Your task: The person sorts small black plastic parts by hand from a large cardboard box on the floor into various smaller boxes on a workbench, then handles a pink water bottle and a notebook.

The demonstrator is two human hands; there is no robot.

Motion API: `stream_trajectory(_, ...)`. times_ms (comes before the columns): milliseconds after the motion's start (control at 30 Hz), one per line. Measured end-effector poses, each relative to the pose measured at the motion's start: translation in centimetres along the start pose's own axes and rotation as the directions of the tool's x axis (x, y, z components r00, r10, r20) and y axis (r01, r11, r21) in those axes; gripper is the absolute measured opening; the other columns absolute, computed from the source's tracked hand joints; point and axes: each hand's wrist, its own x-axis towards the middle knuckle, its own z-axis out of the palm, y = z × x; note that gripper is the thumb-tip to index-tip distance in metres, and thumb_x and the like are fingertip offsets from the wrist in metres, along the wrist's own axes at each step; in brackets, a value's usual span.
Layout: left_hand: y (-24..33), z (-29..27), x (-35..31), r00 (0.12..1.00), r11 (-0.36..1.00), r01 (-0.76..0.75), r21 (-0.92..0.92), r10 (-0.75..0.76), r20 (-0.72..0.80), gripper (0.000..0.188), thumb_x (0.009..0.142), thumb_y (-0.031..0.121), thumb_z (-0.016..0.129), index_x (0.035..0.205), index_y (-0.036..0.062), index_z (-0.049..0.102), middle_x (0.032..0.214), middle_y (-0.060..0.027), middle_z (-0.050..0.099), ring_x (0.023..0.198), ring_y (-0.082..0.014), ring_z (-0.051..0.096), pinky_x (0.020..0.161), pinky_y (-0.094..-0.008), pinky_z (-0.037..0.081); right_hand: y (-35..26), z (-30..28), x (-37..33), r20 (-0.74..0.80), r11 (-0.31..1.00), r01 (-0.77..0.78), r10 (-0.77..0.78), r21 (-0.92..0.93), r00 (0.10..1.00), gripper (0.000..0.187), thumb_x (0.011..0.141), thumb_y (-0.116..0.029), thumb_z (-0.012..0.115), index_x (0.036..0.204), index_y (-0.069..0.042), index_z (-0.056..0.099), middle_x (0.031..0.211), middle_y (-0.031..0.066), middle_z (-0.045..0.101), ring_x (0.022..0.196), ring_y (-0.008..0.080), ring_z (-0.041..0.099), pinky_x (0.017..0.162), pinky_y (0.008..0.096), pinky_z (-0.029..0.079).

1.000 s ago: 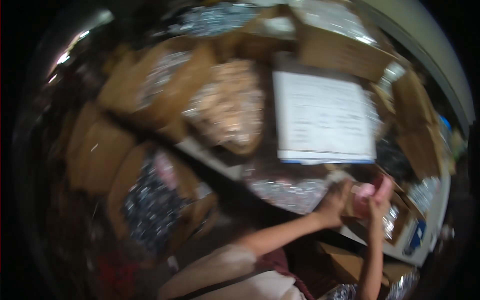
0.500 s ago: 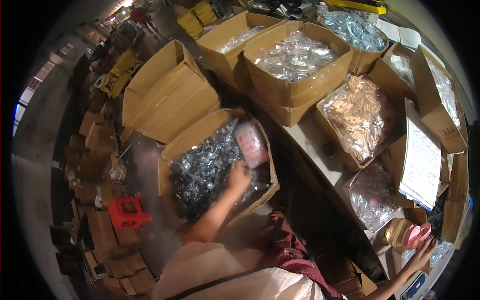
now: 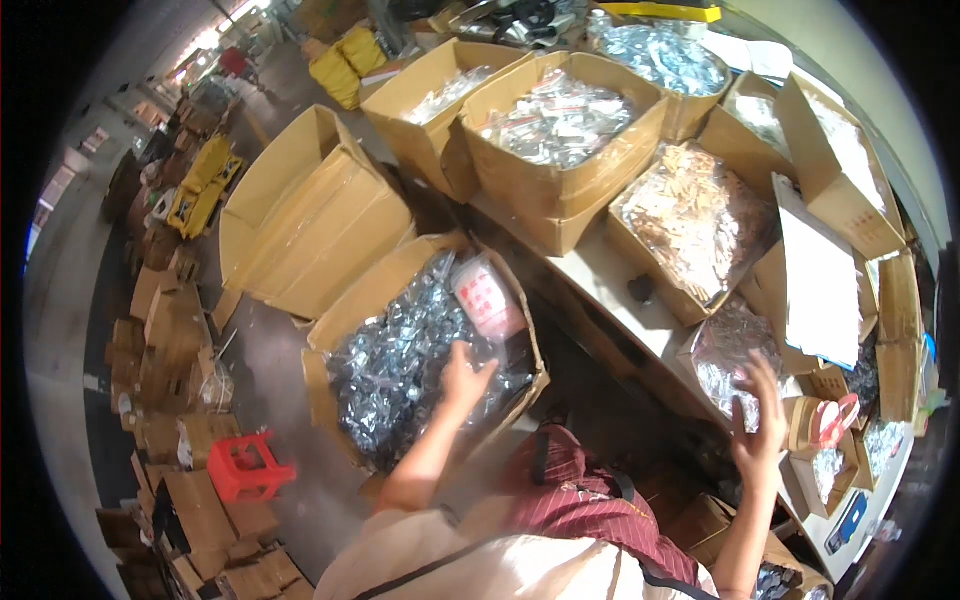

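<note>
My left hand (image 3: 465,380) reaches into a cardboard box (image 3: 327,400) filled with small grey metal parts in clear plastic bags (image 3: 385,350). Its thumb and fingers are apart, touching the bags, and I see nothing held between them. A white packet with red print (image 3: 488,297) lies on the bags just beyond that hand. My right hand (image 3: 762,425) is raised with its fingers spread and holds nothing. It hovers beside a box with a clear bag (image 3: 728,350), near a brown roll with a pink band (image 3: 818,420).
On the bench to the right are a box of copper-coloured pieces (image 3: 690,215), a box of bagged parts (image 3: 560,120) and white paper sheets (image 3: 818,280). An open carton (image 3: 310,215) stands beyond my box. A red plastic stool (image 3: 245,468) is on the floor at left.
My right hand has left the pink-banded roll and come up and inward, with its fingers spread. My left hand remains in the box of bagged parts. The whole view has shifted slightly.
</note>
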Motion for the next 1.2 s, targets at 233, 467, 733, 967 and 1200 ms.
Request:
stream_trajectory(233, 16.4, -6.3, -3.3, 0.931, 0.454, 0.122, -0.882, 0.256, 0.261, 0.039, 0.091, 0.013, 0.074, 0.125, -0.002, 0.064, 0.112, -0.0051, 0.069, 0.099, -0.012, 0.064, 0.09, -0.0258, 0.049, -4.2, 2.6, -0.7, 0.356, 0.895, -0.185, 0.032, 0.405, 0.934, 0.037, 0.093, -0.005, 0.064, 0.129, -0.002, 0.061, 0.109, 0.0152, 0.071, 0.094, 0.0226, 0.072, 0.083, 0.0335, 0.056)
stream_trajectory(467, 27.2, -4.8, -7.9, 0.611, 0.536, -0.243, -0.809, 0.732, 0.302, 0.05, 0.086, 0.013, 0.08, 0.13, -0.0039, 0.064, 0.115, -0.0128, 0.07, 0.106, -0.0195, 0.065, 0.096, -0.032, 0.048, -7.1, -1.9, -1.3, 0.22, 0.71, -0.197, 0.061, 0.676, 0.974, 0.041, 0.098, -0.013, 0.064, 0.136, -0.002, 0.054, 0.113, 0.0144, 0.065, 0.092, 0.0192, 0.069, 0.082, 0.031, 0.055)
stream_trajectory(733, 33.9, -2.3, -11.4, 0.355, 0.512, 0.145, -0.847, 0.772, 0.527, 0.068, 0.082, 0.008, 0.082, 0.141, -0.0017, 0.051, 0.132, -0.012, 0.059, 0.12, -0.0184, 0.057, 0.103, -0.0318, 0.045, -2.0, -4.5, -8.1, -0.152, 0.784, -0.119, 0.263, 0.609, 0.953, 0.029, 0.094, -0.013, 0.07, 0.117, 0.001, 0.063, 0.107, 0.0098, 0.062, 0.097, 0.0194, 0.061, 0.084, 0.0319, 0.049)
stream_trajectory(967, 37.7, 0.3, -14.5, 0.149, 0.54, 0.159, -0.826, 0.814, 0.561, 0.081, 0.08, 0.007, 0.083, 0.146, -0.0018, 0.038, 0.142, -0.0178, 0.05, 0.127, -0.0218, 0.054, 0.109, -0.0358, 0.043, -1.6, -7.4, -11.7, -0.151, 0.664, -0.088, 0.295, 0.742, 0.944, 0.048, 0.091, -0.008, 0.072, 0.134, -0.002, 0.051, 0.127, 0.0062, 0.054, 0.114, 0.016, 0.058, 0.097, 0.033, 0.048)
stream_trajectory(1200, 39.3, 1.2, -16.1, 0.093, 0.418, 0.628, -0.656, 0.797, 0.597, 0.073, 0.085, 0.002, 0.069, 0.148, -0.0072, 0.034, 0.142, -0.022, 0.05, 0.132, -0.0267, 0.053, 0.112, -0.0377, 0.042, 0.0, -8.4, -13.8, -0.25, 0.345, 0.033, 0.607, 0.938, 0.754, 0.052, 0.08, -0.006, 0.08, 0.121, -0.008, 0.049, 0.113, 0.006, 0.06, 0.103, 0.0155, 0.061, 0.091, 0.03, 0.05)
